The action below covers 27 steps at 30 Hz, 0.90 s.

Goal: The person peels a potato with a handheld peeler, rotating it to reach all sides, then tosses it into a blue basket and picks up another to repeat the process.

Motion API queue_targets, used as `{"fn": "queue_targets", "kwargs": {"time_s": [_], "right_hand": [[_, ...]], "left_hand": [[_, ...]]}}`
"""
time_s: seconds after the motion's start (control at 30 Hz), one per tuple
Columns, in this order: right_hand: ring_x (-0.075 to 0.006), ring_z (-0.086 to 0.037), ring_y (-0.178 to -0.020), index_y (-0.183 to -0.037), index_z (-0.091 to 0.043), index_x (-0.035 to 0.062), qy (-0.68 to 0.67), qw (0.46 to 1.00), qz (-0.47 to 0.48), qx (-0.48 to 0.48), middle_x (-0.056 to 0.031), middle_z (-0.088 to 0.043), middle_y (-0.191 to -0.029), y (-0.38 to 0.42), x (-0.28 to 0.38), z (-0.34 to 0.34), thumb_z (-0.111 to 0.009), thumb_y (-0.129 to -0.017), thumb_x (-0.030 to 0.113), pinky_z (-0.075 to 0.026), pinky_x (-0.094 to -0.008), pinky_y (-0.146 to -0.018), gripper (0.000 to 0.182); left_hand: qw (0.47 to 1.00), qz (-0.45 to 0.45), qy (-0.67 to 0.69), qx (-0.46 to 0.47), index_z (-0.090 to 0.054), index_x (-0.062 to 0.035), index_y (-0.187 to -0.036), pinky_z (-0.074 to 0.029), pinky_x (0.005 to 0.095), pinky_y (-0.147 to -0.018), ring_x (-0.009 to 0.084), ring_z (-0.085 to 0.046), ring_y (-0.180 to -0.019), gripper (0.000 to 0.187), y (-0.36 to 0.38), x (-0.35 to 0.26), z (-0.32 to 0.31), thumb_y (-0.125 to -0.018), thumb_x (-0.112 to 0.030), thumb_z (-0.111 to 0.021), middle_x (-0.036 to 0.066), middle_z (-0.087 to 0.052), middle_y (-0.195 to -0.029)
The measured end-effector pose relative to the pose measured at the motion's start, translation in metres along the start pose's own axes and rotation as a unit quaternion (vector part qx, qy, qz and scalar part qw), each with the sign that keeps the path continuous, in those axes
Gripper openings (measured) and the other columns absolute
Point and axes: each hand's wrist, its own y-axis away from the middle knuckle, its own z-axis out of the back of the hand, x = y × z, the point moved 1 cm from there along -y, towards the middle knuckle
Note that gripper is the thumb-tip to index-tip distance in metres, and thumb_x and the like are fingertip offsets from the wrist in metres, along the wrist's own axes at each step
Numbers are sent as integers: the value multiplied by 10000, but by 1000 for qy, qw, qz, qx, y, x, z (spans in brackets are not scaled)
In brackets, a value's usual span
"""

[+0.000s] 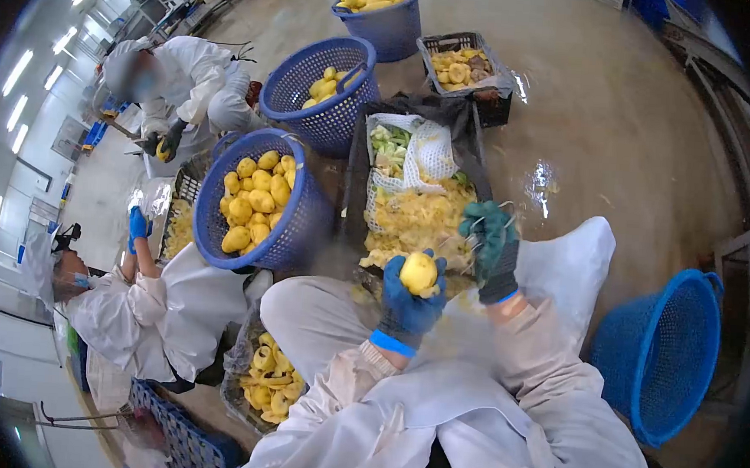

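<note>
My left hand [408, 311], in a blue glove, is closed around a pale yellow potato [420, 275], held up in front of my lap. To its right, my right hand [489, 238] wears a dark green glove with its fingers curled; a thin object seems to be in it, too blurred to name. Just beyond both hands stands a black-lined crate [357, 176] full of pale yellow scraps [415, 215], greenish trimmings [389, 151] and a white net [430, 153].
Left of the crate is a purple-blue basket [313, 230] of potatoes, with similar baskets [348, 128] [390, 37] farther back. A crate of yellow pieces [269, 381] is by my left knee. A blue basket [694, 369] stands right. Two co-workers [191, 65] [156, 314] sit left.
</note>
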Motion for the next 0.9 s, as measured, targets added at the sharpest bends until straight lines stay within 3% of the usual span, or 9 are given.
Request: {"fn": "queue_targets", "kwargs": {"time_s": [0.17, 0.27, 0.33, 0.5, 0.6, 0.7, 0.8, 0.87, 0.9], "right_hand": [[-135, -585, -679, -939, -619, 31, 23, 999, 36, 3, -48, -606, -792, 5, 5, -13, -469, -961, 240, -488, -271, -631, 258], [-142, -588, -682, -985, -621, 19, -25, 999, -23, 7, -50, -610, -811, 1, 8, -6, -456, -961, 202, -492, -280, -659, 248], [-135, -579, -662, -996, -622, 8, 141, 977, 134, 92, -43, -608, -780, 12, 1, -15, -496, -940, 240, -490, -278, -655, 269], [-123, -561, -620, -965, -644, 17, -87, 993, -83, -20, -33, -612, -737, -4, 2, -4, -460, -968, 306, -459, -251, -629, 343], [-109, -554, -619, -910, -642, 43, 82, 987, 33, 137, -30, -605, -725, 32, 38, -41, -494, -957, 312, -462, -245, -600, 311], [-122, -564, -655, -945, -625, 37, -63, 997, -45, 7, -34, -606, -740, -6, 8, 6, -548, -932, 319, -498, -281, -630, 292], [-134, -594, -688, -977, -623, 13, -122, 991, -35, 34, -60, -647, -829, 8, 12, -3, -552, -932, 292, -502, -287, -629, 291], [-137, -613, -684, -959, -628, 25, -9, 992, 63, 107, -67, -664, -853, 28, 30, -27, -538, -940, 267, -504, -282, -627, 259], [-131, -612, -672, -952, -631, 16, 20, 993, -14, 118, -67, -656, -829, 34, 38, -31, -530, -940, 255, -503, -281, -627, 260]], "left_hand": [[966, -157, -204, 30, -512, -49, -1150, -544, 321, -717, 247, -623, -957, 384, -4, 9, 15, -872, -307, -565, 121, -591, -1102], [763, -369, -525, 78, -431, -19, -1218, -535, 331, -792, 263, -615, -992, 425, -15, -5, 23, -857, -172, -594, 147, -545, -1178], [616, -439, -648, 89, -375, -2, -1247, -524, 338, -839, 268, -605, -1013, 485, -12, 2, 33, -830, -60, -616, 164, -517, -1209], [529, -487, -690, 84, -354, 2, -1254, -503, 340, -867, 290, -594, -1053, 559, 10, 5, 3, -790, -36, -664, 190, -509, -1160], [687, -403, -585, 152, -405, -34, -1251, -521, 335, -824, 301, -590, -1051, 495, 12, 7, 0, -825, -83, -652, 170, -513, -1153], [950, -133, -250, 130, -399, -55, -1286, -532, 328, -794, 284, -589, -1046, 447, 6, 1, 5, -907, -210, -579, 172, -504, -1247], [986, 43, -131, 97, -445, -87, -1276, -532, 336, -792, 253, -594, -1043, 413, 18, -7, -9, -944, -326, -502, 160, -538, -1238], [942, -108, -295, 120, -518, -128, -1236, -528, 344, -743, 218, -608, -975, 424, 28, 7, -24, -947, -432, -451, 93, -610, -1116], [966, -29, -230, 116, -529, -133, -1226, -525, 343, -734, 214, -609, -957, 422, 20, -1, -12, -941, -437, -462, 79, -618, -1097]]}}
